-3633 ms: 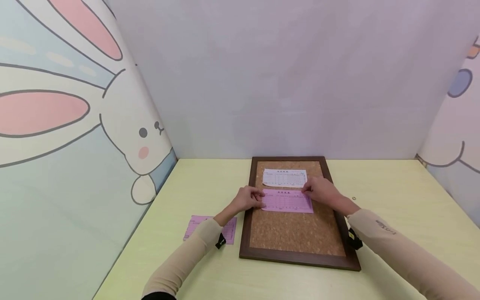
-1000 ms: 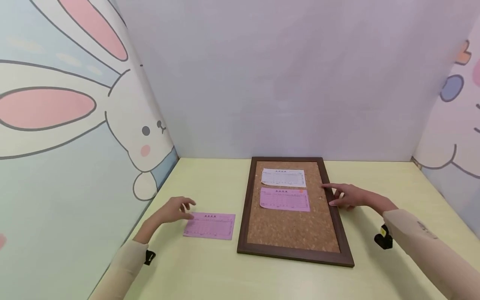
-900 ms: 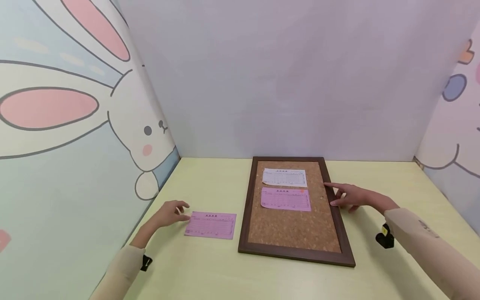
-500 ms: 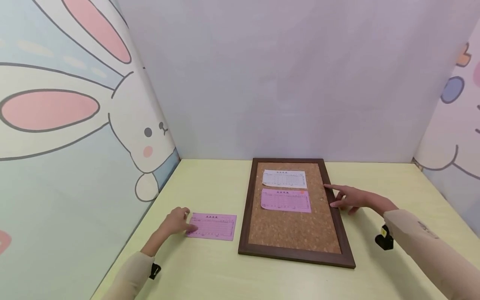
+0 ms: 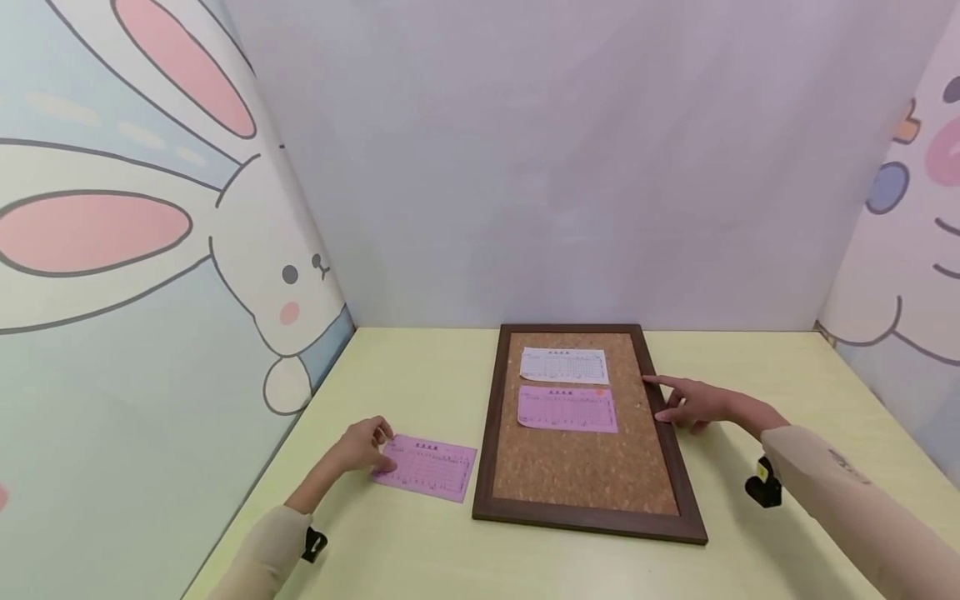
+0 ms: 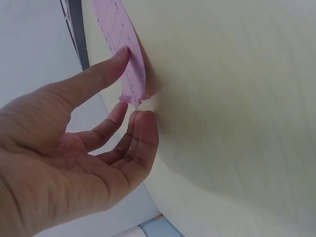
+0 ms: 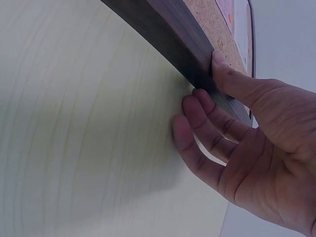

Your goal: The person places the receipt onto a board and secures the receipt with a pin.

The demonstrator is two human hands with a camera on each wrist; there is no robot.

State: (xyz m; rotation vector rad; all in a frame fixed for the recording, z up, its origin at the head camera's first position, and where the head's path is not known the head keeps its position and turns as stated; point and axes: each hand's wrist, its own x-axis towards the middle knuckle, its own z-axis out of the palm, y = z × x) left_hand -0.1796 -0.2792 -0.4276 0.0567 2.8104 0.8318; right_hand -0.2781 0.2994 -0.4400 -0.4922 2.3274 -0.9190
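Note:
At the left, my left hand (image 5: 362, 446) holds the left end of a loose pink printed form (image 5: 431, 468), which lies on the table. In the left wrist view the thumb (image 6: 119, 60) is on top of the form and the curled fingers are at its edge, which bends up slightly. My right hand (image 5: 701, 402) rests on the right side of the dark wooden frame of a corkboard (image 5: 585, 475). Its thumb (image 7: 220, 61) touches the frame's top, and the other fingers are loosely bent beside it.
On the cork lie a white form (image 5: 564, 367) and, below it, another pink form (image 5: 567, 410) with an orange spot near its top right. The pale table (image 5: 420, 375) meets a lilac wall behind and a rabbit-patterned wall at left.
Both hands have left the pink form on the corkboard. The left hand has moved to the loose form, taken its left end and turned it slightly. The right hand has shifted onto the frame's right side.

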